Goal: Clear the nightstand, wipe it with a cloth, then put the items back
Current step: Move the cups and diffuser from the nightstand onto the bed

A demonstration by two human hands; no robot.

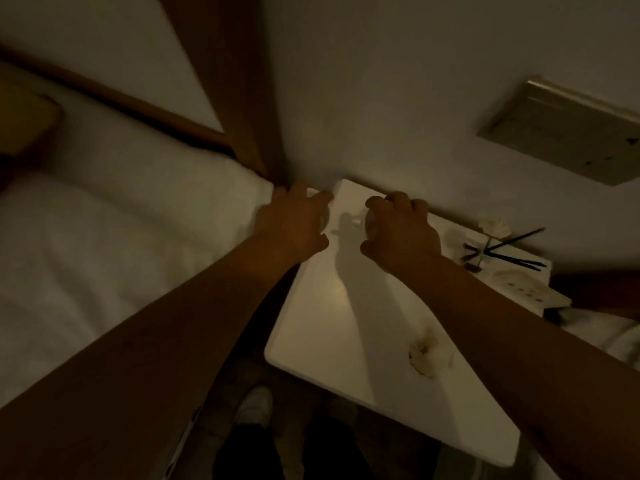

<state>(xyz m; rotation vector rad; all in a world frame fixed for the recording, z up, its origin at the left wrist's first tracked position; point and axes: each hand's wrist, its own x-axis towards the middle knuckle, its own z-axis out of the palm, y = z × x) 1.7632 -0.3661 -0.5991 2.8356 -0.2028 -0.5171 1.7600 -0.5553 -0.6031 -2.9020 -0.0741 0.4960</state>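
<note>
Both hands sit at the nightstand's [332, 323] far edge: my left hand [294, 223] curls around something pale, my right hand [401, 230] around a small object; I cannot tell what in this dim light.

Two bare forearms reach up from the lower corners of the frame and converge near its centre. The left hand [292, 221] sits just left of centre, back to the camera, fingers curled forward, thumb at the lower right. The right hand [401, 230] is just beside it — knuckles raised, fingers bent down; its grip is too dim to judge.
</note>
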